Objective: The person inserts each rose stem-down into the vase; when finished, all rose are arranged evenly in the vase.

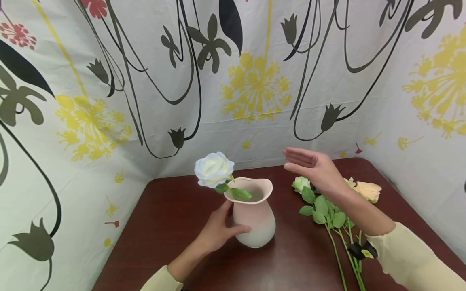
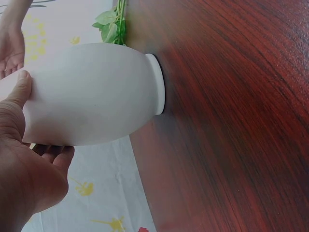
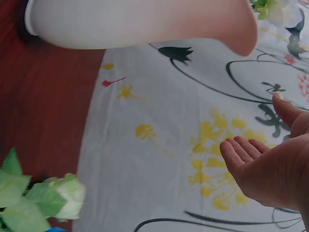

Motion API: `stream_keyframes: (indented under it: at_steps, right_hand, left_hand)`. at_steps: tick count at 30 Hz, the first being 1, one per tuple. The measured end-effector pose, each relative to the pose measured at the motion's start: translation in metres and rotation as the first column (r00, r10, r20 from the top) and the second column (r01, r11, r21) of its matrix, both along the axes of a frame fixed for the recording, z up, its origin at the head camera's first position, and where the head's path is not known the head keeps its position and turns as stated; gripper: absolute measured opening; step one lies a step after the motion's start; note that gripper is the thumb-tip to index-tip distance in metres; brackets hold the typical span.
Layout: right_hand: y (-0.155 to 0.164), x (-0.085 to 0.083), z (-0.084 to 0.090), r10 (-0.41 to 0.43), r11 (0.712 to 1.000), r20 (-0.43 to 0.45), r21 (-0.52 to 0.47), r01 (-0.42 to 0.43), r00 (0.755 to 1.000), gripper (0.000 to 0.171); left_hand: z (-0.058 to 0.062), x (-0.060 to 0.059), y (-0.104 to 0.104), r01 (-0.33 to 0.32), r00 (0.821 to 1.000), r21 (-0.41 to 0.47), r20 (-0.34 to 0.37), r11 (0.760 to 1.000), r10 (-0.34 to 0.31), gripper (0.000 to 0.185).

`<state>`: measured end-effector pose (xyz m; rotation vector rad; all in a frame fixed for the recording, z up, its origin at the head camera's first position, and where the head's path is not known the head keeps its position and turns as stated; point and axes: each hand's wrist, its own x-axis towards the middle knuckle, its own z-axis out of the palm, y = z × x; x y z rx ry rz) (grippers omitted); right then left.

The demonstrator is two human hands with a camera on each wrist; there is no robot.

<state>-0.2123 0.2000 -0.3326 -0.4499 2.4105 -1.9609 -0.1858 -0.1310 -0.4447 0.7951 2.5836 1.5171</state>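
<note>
A pale pink vase [image 1: 254, 218] [image 2: 91, 92] [image 3: 140, 21] stands upright on the dark red table [image 1: 174, 218]. A white rose [image 1: 214, 169] leans out over its left rim. My left hand [image 1: 218, 228] [image 2: 19, 159] holds the vase's left side, thumb across the front. My right hand [image 1: 314, 166] [image 3: 270, 164] hovers in the air to the right of the vase, fingers straight, holding nothing. Below it lie several cut roses: a pale green one [image 1: 301, 184] [image 3: 67, 195] and a peach one [image 1: 368, 190], with leafy stems [image 1: 338, 234] running toward me.
Flower-printed cloth [image 1: 233, 81] walls in the table at the back and on both sides. Bare tabletop shows to the left of the vase and in front of it. A small black tag [image 1: 360, 250] sits on the stems near my right sleeve.
</note>
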Motion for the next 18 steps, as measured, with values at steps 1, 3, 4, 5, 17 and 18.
stream_keyframes:
  at_steps: [1,3,4,5,17,18]
  right_hand:
    - [0.002,0.0,-0.003,-0.007,1.0,0.003,-0.001,0.007,1.0,0.068]
    - [0.007,0.0,-0.009,-0.024,1.0,0.014,0.0,0.024,1.0,0.07]
    - [0.01,0.0,-0.012,-0.032,0.999,0.022,0.002,0.032,0.999,0.071]
    - [0.012,-0.001,-0.016,-0.043,0.999,0.031,0.007,0.043,0.999,0.072]
    - [0.044,0.001,-0.072,-0.135,0.99,0.155,0.052,0.129,0.979,0.077]
    - [0.047,0.001,-0.076,-0.141,0.99,0.166,0.051,0.135,0.976,0.077]
  left_hand:
    - [0.0,0.0,0.0,-0.001,1.0,-0.002,0.0,1.0,0.001,0.094]
    - [0.0,0.0,0.0,-0.002,1.0,-0.004,0.001,1.0,0.002,0.093]
    - [0.0,0.0,0.0,-0.003,1.0,-0.005,0.001,1.0,0.003,0.093]
    - [-0.001,0.0,0.0,-0.003,1.0,-0.005,0.002,1.0,0.003,0.093]
    - [-0.002,-0.001,0.0,-0.004,1.0,0.0,-0.005,1.0,0.004,0.094]
    - [-0.002,-0.001,0.0,-0.004,1.0,-0.001,-0.005,1.0,0.004,0.094]
